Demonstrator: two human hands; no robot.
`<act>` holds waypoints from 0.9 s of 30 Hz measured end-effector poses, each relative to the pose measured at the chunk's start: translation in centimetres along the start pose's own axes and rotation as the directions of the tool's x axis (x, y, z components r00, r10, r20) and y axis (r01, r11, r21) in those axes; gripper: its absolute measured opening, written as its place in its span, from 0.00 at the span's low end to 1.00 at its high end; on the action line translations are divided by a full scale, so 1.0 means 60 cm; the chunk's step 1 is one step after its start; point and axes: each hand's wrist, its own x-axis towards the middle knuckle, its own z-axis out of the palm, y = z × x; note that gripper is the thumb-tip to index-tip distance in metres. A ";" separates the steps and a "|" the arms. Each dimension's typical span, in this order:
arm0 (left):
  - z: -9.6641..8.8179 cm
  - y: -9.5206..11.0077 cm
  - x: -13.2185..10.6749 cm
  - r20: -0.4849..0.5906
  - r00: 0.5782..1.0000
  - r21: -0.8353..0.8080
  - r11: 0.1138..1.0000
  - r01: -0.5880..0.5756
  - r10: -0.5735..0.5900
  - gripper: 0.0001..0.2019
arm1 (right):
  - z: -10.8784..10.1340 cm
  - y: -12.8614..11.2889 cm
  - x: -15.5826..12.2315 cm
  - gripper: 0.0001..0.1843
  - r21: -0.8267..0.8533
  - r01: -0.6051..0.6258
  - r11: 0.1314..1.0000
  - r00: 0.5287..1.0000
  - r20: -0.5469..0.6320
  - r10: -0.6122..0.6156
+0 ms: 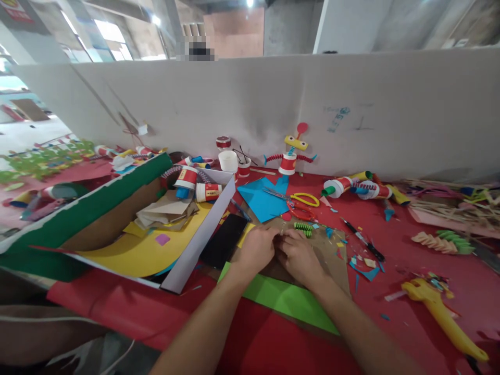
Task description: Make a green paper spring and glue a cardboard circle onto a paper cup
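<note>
My left hand [255,249] and my right hand [300,256] rest close together on a brown cardboard sheet [336,265], fingertips meeting over something small that I cannot make out. Both hands have curled, pinching fingers. A green paper sheet [285,298] lies under my wrists. A small green folded paper spring [303,228] sits just beyond my right hand. A black phone [224,240] lies to the left of my left hand.
An open cardboard box [117,219] with yellow paper and paper cups stands at left. Blue paper [260,200], scissors [300,204], a cup robot figure [289,156], a craft knife [363,240] and a yellow glue gun [441,312] lie on the red table. A white wall runs behind.
</note>
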 end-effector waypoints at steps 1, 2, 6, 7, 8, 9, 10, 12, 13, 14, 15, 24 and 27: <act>0.000 0.000 0.000 0.000 1.000 -0.002 1.000 -0.002 0.002 0.13 | -0.001 0.000 0.000 0.10 -0.010 -0.002 1.000 1.000 0.010 0.002; 0.000 0.000 0.000 0.002 1.000 -0.005 1.000 -0.002 0.002 0.13 | -0.001 -0.001 0.000 0.10 -0.017 -0.005 1.000 1.000 0.019 0.005; 0.001 0.000 0.001 0.029 1.000 -0.032 0.999 0.008 -0.007 0.16 | -0.001 -0.001 0.000 0.09 -0.017 -0.006 1.000 1.000 0.030 0.007; 0.001 0.001 0.001 0.016 1.000 -0.050 0.999 0.005 -0.005 0.17 | -0.001 -0.001 0.001 0.08 -0.018 -0.006 1.000 1.000 0.030 0.007; 0.002 0.001 0.001 -0.021 1.000 -0.074 0.997 0.000 -0.002 0.20 | -0.002 -0.002 0.001 0.08 -0.023 -0.008 1.000 0.999 0.031 0.009; 0.002 0.002 0.001 -0.083 0.997 -0.099 0.995 -0.007 -0.001 0.23 | -0.002 -0.002 0.001 0.07 -0.029 -0.011 1.000 0.999 0.032 0.012; 0.002 0.003 0.000 -0.166 0.986 -0.116 0.993 -0.017 -0.002 0.25 | -0.003 -0.002 0.001 0.06 -0.034 -0.014 0.999 0.999 0.035 0.016; 0.000 0.006 -0.002 -0.343 0.939 -0.104 0.993 -0.048 0.009 0.28 | -0.004 -0.003 0.001 0.05 -0.030 -0.019 0.999 0.999 0.032 0.020; -0.002 0.007 -0.003 -0.412 0.911 -0.077 0.995 -0.069 0.031 0.28 | -0.004 -0.002 0.001 0.05 -0.022 -0.019 1.000 0.999 0.028 0.020; -0.003 0.007 -0.004 -0.461 0.885 -0.043 0.995 -0.092 0.062 0.27 | -0.003 -0.002 0.000 0.05 -0.017 -0.020 1.000 1.000 0.024 0.021; -0.004 0.008 -0.005 -0.491 0.866 -0.013 0.994 -0.112 0.091 0.26 | -0.003 -0.002 0.000 0.05 -0.015 -0.023 1.000 1.000 0.019 0.024; 0.005 0.004 0.004 -0.022 0.994 -0.053 0.993 -0.107 0.106 0.16 | 0.001 -0.001 0.002 0.05 -0.057 -0.017 0.998 1.000 -0.013 0.017; 0.008 0.005 0.003 0.021 0.997 -0.004 0.997 -0.073 0.073 0.16 | 0.001 0.000 0.002 0.06 -0.043 -0.014 0.999 1.000 -0.027 0.013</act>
